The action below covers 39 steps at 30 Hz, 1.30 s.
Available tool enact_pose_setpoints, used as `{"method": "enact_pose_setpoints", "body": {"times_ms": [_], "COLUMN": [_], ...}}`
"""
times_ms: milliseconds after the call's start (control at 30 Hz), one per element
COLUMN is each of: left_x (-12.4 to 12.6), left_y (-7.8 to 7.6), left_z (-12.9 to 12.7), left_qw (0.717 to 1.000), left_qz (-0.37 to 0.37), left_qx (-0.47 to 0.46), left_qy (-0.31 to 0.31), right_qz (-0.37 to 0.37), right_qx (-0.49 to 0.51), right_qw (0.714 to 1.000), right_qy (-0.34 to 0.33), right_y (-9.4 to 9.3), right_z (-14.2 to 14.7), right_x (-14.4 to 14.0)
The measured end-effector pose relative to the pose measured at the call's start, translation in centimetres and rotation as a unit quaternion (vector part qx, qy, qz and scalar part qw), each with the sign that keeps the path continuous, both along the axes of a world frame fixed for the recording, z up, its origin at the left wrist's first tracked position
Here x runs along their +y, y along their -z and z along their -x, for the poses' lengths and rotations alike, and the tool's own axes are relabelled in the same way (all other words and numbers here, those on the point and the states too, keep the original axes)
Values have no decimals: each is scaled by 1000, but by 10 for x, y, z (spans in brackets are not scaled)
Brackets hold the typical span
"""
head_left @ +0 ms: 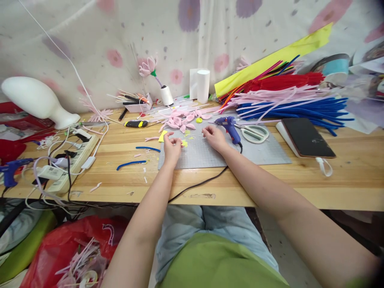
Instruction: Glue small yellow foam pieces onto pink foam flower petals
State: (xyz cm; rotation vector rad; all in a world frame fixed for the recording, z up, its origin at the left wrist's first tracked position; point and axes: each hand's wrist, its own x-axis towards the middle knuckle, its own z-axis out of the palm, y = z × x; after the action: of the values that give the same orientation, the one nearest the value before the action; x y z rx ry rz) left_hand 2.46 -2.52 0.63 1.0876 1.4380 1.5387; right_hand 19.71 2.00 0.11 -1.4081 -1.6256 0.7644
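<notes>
My left hand (pixel 173 149) is over the left part of the grey cutting mat (pixel 198 158), fingers bent together; whatever they pinch is too small to make out. A small yellow piece (pixel 184 143) shows right at its fingertips, and a larger yellow piece (pixel 162 136) is behind the hand. My right hand (pixel 214 137) pinches a thin pale stick (pixel 195 135) that points left towards the left hand. Just beyond both hands is a pile of pink fuzzy petals (pixel 180 120) with a yellow disc (pixel 199 120). A blue glue gun (pixel 230 129) lies beside my right hand.
Scissors (pixel 255 134) and a black tablet (pixel 308 137) lie to the right. Behind them are pink and blue pipe cleaners (pixel 291 108). A utility knife (pixel 136 124), blue pipe cleaner pieces (pixel 131 163) and a power strip (pixel 73 162) are at left. A black cord (pixel 198 185) crosses the front edge.
</notes>
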Motion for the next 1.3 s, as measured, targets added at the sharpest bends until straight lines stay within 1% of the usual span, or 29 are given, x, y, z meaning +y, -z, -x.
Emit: {"method": "enact_pose_setpoints", "body": {"times_ms": [100, 233, 367, 467, 567, 667, 767, 867, 1033, 1200, 1267, 1300], "left_x": [8, 17, 25, 33, 40, 44, 44, 42, 38, 38, 38, 38], "left_y": [0, -3, -5, -2, 1, 2, 0, -4, -10, -13, -12, -11], "left_z": [-2, -6, -5, -1, 3, 4, 4, 4, 5, 2, 0, -1], "left_qw": [999, 997, 996, 994, 990, 985, 984, 984, 978, 979, 981, 981], "left_qz": [26, 45, 45, 35, 32, 50, 77, 88, 97, 77, 59, 52], "left_qx": [34, 18, 39, 79, 117, 140, 122, 102, 122, 130, 125, 119], "left_qy": [22, 57, 68, 65, 68, 84, 101, 120, 143, 135, 137, 141], "right_qz": [1, -4, 11, 20, 20, 25, 24, 7, -12, 4, -5, -19], "right_qx": [15, 34, 46, 53, 64, 64, 61, 53, 28, 57, 64, 63], "right_qw": [1000, 999, 997, 996, 996, 996, 997, 999, 1000, 998, 998, 998], "right_qy": [4, 26, 58, 66, 59, 54, 37, 11, -1, 19, 12, -4], "right_y": [2, 1, -3, -5, -4, -2, -1, 0, 0, 0, -1, -2], "right_z": [0, -2, -4, -4, -4, -3, -2, 0, 4, 1, 1, 1], "right_x": [1, 2, 2, 2, 3, 5, 6, 4, 0, 2, 1, 1]}}
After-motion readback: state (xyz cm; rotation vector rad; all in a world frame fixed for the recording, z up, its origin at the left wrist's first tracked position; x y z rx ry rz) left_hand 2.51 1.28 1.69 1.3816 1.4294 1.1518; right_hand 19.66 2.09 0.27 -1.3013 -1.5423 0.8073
